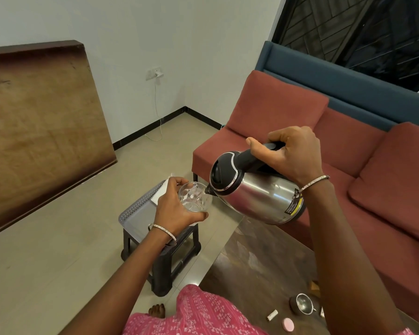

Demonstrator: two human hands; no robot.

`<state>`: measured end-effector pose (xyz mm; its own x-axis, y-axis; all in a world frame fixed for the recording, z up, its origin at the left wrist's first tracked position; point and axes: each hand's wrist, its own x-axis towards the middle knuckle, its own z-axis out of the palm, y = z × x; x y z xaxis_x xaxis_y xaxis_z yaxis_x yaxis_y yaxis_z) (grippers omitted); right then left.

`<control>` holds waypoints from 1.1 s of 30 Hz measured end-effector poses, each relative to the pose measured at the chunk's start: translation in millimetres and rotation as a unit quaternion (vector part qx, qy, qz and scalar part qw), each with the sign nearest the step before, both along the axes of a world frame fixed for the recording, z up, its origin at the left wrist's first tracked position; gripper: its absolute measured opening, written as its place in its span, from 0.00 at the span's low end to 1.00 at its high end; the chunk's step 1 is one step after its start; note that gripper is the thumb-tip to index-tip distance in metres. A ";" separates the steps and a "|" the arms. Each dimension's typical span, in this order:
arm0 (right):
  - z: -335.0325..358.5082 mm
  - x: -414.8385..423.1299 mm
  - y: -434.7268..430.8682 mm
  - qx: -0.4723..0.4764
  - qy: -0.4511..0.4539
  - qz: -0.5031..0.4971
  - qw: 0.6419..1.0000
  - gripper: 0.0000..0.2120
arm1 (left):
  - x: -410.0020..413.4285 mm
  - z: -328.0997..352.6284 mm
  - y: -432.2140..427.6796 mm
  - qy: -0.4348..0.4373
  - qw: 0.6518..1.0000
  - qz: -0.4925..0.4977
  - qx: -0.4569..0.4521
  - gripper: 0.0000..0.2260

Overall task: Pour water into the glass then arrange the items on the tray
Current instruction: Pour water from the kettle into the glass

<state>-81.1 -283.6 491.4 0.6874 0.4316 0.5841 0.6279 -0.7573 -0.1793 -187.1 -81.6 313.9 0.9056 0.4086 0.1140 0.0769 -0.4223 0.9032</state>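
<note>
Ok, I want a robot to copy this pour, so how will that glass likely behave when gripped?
The glass looks thin and clear, so it is probably fragile if squeezed hard. Its smooth wall may be slippery, with the kettle spout at its rim. The left hand holds it aloft, so it likely grows heavier filling.

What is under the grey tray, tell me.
A black plastic stool carries the tray. The stool's top is hidden by the tray, the left hand and the glass it holds.
</note>
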 end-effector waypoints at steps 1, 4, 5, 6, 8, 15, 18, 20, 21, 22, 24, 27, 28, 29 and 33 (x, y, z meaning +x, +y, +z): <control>0.2 -0.1 -0.1 -0.001 0.000 0.000 1.000 0.31 | 0.1 -0.3 -0.1 0.001 1.000 0.000 0.000 0.40; 0.8 0.2 0.2 -0.004 0.003 -0.005 1.000 0.31 | -0.1 -1.0 -0.5 0.002 1.000 -0.001 0.000 0.40; 0.7 0.1 0.2 -0.004 0.004 -0.004 1.000 0.31 | -0.1 -1.3 -0.5 0.003 1.000 -0.001 0.000 0.40; 0.6 -0.1 0.4 -0.003 0.003 -0.001 1.000 0.31 | -0.2 -1.4 -0.4 0.003 1.000 -0.001 0.000 0.40; 0.5 -0.5 0.9 0.000 0.001 0.004 1.000 0.31 | -0.3 -1.6 0.5 0.003 1.000 0.000 -0.004 0.40; -2.8 1.8 2.8 -0.005 0.002 -0.004 1.000 0.31 | 0.2 -3.8 2.0 0.002 1.000 0.004 -0.007 0.40; -3.0 2.2 3.5 -0.004 0.000 -0.002 1.000 0.32 | -0.2 -4.7 2.6 0.001 1.000 0.005 -0.008 0.40; -2.3 2.4 3.8 -0.004 -0.001 -0.003 1.000 0.32 | 0.1 -4.9 2.4 0.001 1.000 0.004 -0.007 0.40; -2.3 2.5 3.8 -0.005 -0.001 -0.005 1.000 0.32 | 0.6 -5.1 2.2 0.001 1.000 0.003 -0.007 0.40; -2.4 2.6 3.9 -0.006 -0.002 -0.007 1.000 0.32 | 1.2 -5.3 1.9 0.002 1.000 0.002 -0.008 0.40; -2.7 2.7 4.3 -0.006 -0.005 -0.012 1.000 0.32 | 2.2 -6.2 1.8 0.005 1.000 0.001 -0.007 0.40; -3.7 3.2 4.9 -0.006 -0.011 -0.014 1.000 0.32 | 2.8 -7.5 2.3 0.007 1.000 0.001 -0.007 0.40; -4.1 3.7 4.8 -0.006 -0.011 -0.016 1.000 0.32 | 2.9 -7.7 2.5 0.007 1.000 -0.001 -0.007 0.40; -4.5 4.5 4.7 -0.008 -0.011 -0.018 1.000 0.31 | 3.3 -7.6 2.7 0.007 1.000 -0.002 -0.008 0.40; -7.6 7.5 4.5 -0.012 -0.014 -0.029 0.999 0.30 | 4.1 -6.6 3.9 0.008 1.000 0.001 -0.013 0.40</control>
<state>-73.6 -279.1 483.9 0.6949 0.4054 0.5940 0.5870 -0.7969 -0.1427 -183.0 -77.7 307.3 0.9063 0.4130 0.0892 0.0916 -0.3982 0.9127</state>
